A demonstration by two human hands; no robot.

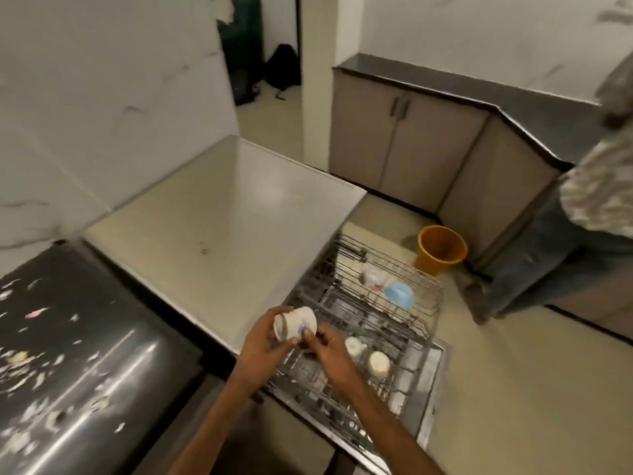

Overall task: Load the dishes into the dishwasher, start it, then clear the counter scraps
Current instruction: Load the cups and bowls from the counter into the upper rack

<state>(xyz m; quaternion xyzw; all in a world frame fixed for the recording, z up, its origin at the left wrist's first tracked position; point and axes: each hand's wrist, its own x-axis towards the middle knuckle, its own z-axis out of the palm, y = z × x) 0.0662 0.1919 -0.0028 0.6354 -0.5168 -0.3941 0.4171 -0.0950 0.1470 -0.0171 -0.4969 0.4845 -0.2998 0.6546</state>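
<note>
Just above the pulled-out grey wire dishwasher rack, both hands hold a small white cup tipped on its side. The left hand curls its fingers round the mouth end, and the right hand pinches the lower edge. A pale blue bowl and two cream mugs sit in the rack. Pale scraps litter the glossy black counter.

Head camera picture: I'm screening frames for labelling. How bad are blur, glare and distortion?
Head view: soft motion blur throughout, the cup smeared at its edges; bright glare streaks on the dark counter; wide-angle bowing of lines along the cabinets; dim, yellowish light.
</note>
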